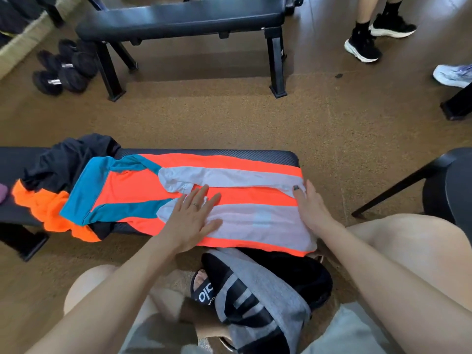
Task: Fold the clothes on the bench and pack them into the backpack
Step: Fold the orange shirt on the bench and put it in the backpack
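Right now the person sits at the near worktop (268, 155), a black padded bench, with an orange, white and teal shirt (229, 198) spread along it. Its sleeves are folded in over the body, and its lower edge hangs a little over the worktop's near side. The left hand (194, 221) lies flat on the shirt's white panel, fingers straight and spread, a ring on one of them; its grip is apart, pressing and clasping nothing. The right hand (310, 208) rests at the shirt's right end with the fingers lying over the edge of the cloth; whether they pinch it I cannot tell.

Toward the worktop's left end, a dark garment (69, 159) lies bunched, partly under the shirt's teal collar, and another orange garment (48, 208) droops over the near edge beside it.

Down on the floor between the person's knees sits the backpack (255, 297), black and grey.

Across the brown floor (229, 118) stands a second bench (178, 21), dumbbells (63, 67) to its left, and someone's feet in black shoes (362, 47) at the far right.
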Demonstrator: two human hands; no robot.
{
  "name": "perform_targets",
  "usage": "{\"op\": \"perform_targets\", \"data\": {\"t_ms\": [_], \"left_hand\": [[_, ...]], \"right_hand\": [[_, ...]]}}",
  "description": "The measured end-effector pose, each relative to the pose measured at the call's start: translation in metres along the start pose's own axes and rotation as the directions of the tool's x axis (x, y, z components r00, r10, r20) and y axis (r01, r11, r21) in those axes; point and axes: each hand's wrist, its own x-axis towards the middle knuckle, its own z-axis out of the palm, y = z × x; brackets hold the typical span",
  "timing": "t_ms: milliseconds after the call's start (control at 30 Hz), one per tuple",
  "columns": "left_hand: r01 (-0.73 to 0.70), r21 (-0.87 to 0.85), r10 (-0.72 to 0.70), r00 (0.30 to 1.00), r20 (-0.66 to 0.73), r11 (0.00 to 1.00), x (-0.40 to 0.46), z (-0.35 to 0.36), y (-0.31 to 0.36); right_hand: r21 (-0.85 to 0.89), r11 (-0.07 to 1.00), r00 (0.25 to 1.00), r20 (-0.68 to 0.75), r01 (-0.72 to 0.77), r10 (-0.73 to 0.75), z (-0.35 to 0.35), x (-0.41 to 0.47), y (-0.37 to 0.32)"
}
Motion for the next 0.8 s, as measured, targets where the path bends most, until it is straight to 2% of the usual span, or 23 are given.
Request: {"op": "perform_targets", "data": {"t_ms": [67,100,133,200,233,300,400,467,533,600,700,800], "left_hand": [[0.015,-0.177,-0.023,0.999,-0.044,0.984,0.002,-0.01,-0.003],[0.037,-0.276,-0.067,0.992,-0.102,0.961,0.001,-0.017,-0.007],[0.062,-0.357,-0.126,0.979,-0.161,0.932,-0.001,-0.024,-0.014],[0.107,-0.435,-0.243,0.932,-0.27,0.894,-0.01,-0.036,-0.035],[0.147,-0.442,-0.308,0.897,-0.318,0.885,-0.017,-0.04,-0.048],[0.315,-0.456,-0.497,0.788,-0.362,0.832,-0.033,-0.043,-0.077],[0.604,-0.524,-0.791,0.543,-0.282,0.601,-0.061,-0.039,-0.12],[0.68,-0.614,-0.906,0.395,-0.154,0.401,-0.076,-0.035,-0.141],[0.682,-0.685,-0.954,0.294,-0.063,0.256,-0.085,-0.029,-0.159],[0.639,-0.744,-0.966,0.254,-0.038,0.197,-0.088,-0.025,-0.172],[0.472,-0.874,-0.967,0.256,0.006,0.119,-0.085,-0.025,-0.183],[0.426,-0.9,-0.976,0.219,0.005,0.091,-0.083,-0.027,-0.188]], "right_hand": [[-0.162,0.985,0.977,-0.198,0.052,-0.084,0.001,-0.006,-0.01],[-0.279,0.952,0.929,-0.304,0.126,-0.212,0.001,-0.009,-0.019],[-0.381,0.899,0.868,-0.347,0.215,-0.355,0.002,-0.014,-0.034],[-0.477,0.786,0.786,-0.269,0.392,-0.556,0.015,-0.014,-0.062],[-0.48,0.748,0.768,-0.209,0.459,-0.605,0.025,-0.012,-0.077],[-0.456,0.684,0.737,-0.086,0.569,-0.67,0.052,-0.01,-0.11],[-0.375,0.621,0.701,0.121,0.688,-0.703,0.102,-0.008,-0.164],[-0.293,0.657,0.719,0.252,0.695,-0.647,0.139,-0.003,-0.2],[-0.245,0.677,0.714,0.348,0.694,-0.607,0.174,0.003,-0.236],[-0.252,0.643,0.679,0.428,0.723,-0.596,0.208,0.012,-0.269],[-0.295,0.6,0.656,0.498,0.743,-0.567,0.25,0.027,-0.31],[-0.309,0.589,0.648,0.537,0.747,-0.54,0.285,0.041,-0.34]]}}
